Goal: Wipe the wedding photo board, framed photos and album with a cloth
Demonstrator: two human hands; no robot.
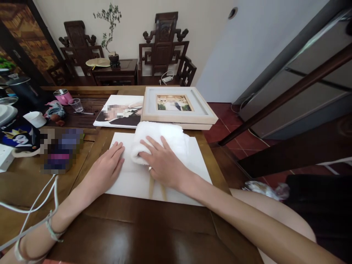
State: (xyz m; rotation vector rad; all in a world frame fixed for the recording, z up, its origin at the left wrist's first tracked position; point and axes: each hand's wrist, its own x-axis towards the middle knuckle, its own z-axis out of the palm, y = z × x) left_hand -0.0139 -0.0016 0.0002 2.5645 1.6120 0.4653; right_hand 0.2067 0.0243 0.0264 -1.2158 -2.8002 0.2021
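My right hand (162, 161) bears down on a folded white towel (165, 132), its fingers spread over the top and its thumb tucked against the near fold. Beneath the towel lies a flat white board (187, 190) with two tan strips showing near its front edge; the towel and hand cover its middle. My left hand (107, 163) rests palm down on the board's left edge, fingers stretched out and holding nothing. Just behind the board are a photo panel (121, 110) and a pale wooden picture frame (203, 113) on top of another flat piece.
Cables (56, 190) trail over the wooden table (132, 231) at left. A white cup (35, 119), a pink mug (62, 96) and a clear plastic cup (76, 105) stand at far left. Dark carved chairs (166, 40) are against the wall.
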